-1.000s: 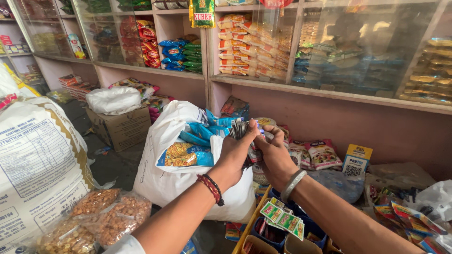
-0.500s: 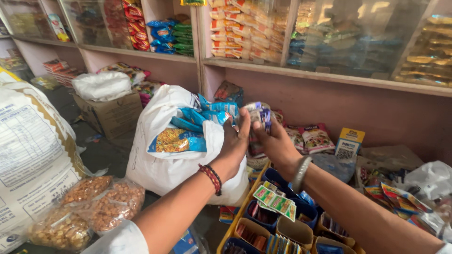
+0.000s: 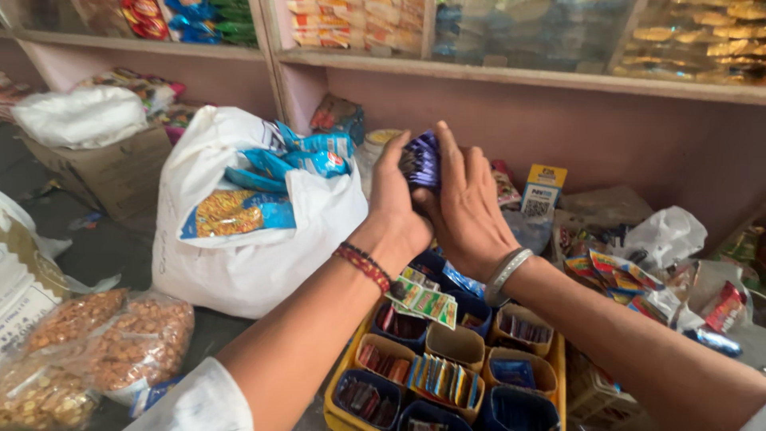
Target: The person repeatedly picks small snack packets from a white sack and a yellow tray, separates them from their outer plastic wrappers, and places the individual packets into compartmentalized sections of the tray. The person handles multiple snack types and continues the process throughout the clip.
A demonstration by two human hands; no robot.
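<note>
While both of our hands are raised above the yellow tray (image 3: 339,391), we hold a small stack of dark purple sachets (image 3: 421,160) between them — the left hand (image 3: 396,207) wraps its fingers (image 3: 388,164) around the near-left edge of the stack, and the right hand (image 3: 467,211) lies curled over the other side, its fingers (image 3: 463,164) closed against the foil so that only the top of the bundle shows. Neither hand is spread open; each is shut on the same bundle, which hangs in the air above the tray's far end and touches nothing else that we can see. We judge the step in hand to be squaring up or counting off these sachets, since the grip looks like one for gathering rather than for setting down. Below our wrists the tray is split into small cups of wrapped sweets, and a strip of green packets (image 3: 423,299) lies across its far-left corner. Left of the tray stands a white plastic bag (image 3: 247,255) stuffed with blue snack packs; farther left again lie clear bags of nuts (image 3: 120,343). Any next move would call for a firm pinch — the foil looks slippery, and a loose hold could let the stack fan out into the cups beneath.
</note>
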